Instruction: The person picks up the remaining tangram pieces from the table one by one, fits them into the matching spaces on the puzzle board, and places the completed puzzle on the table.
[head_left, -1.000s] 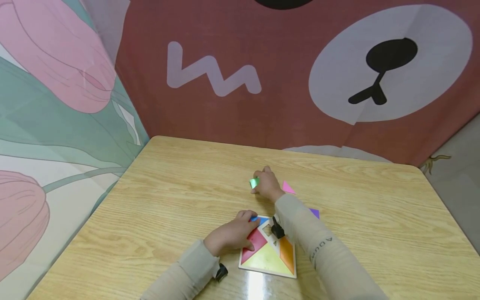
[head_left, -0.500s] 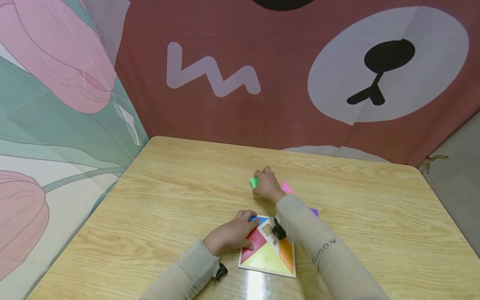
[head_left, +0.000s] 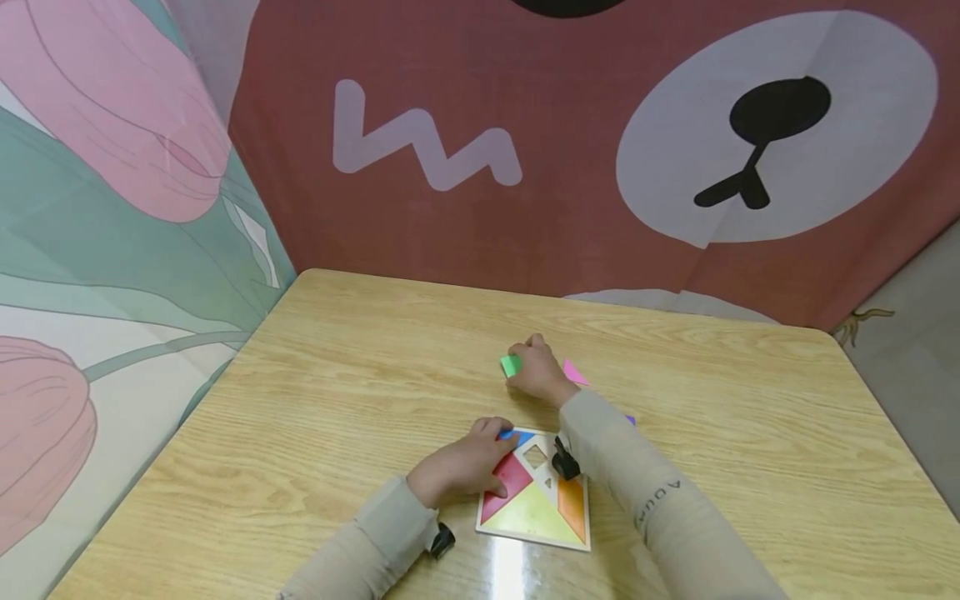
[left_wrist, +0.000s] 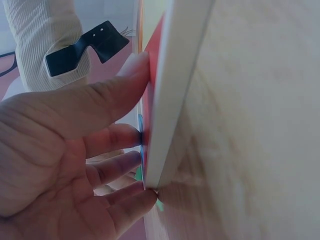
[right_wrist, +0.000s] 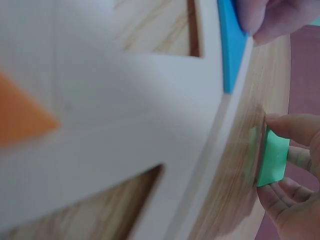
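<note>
A tangram board (head_left: 517,532) with a white frame lies on the wooden table. In it sit a red piece (head_left: 513,478), a yellow piece (head_left: 534,517), an orange piece (head_left: 572,505) and a blue piece (right_wrist: 231,47). My left hand (head_left: 467,467) rests on the board's left side, thumb on the red piece and fingertips by the blue one; the left wrist view shows its little finger at the board's edge. Beyond the board, my right hand (head_left: 537,372) pinches a green tangram piece (right_wrist: 273,157) by its edges, tilted up at the tabletop.
A pink triangle (head_left: 574,372) lies just right of my right hand. Part of a purple piece (head_left: 631,420) shows behind the right sleeve. Cut-out recesses (head_left: 535,455) in the board bare the wood below. A patterned cloth (head_left: 450,233) hangs behind the table.
My right hand and forearm have shifted slightly right, covering more of the purple piece and baring more of the board's recesses. The green piece stays in its grip; my left hand holds its place.
</note>
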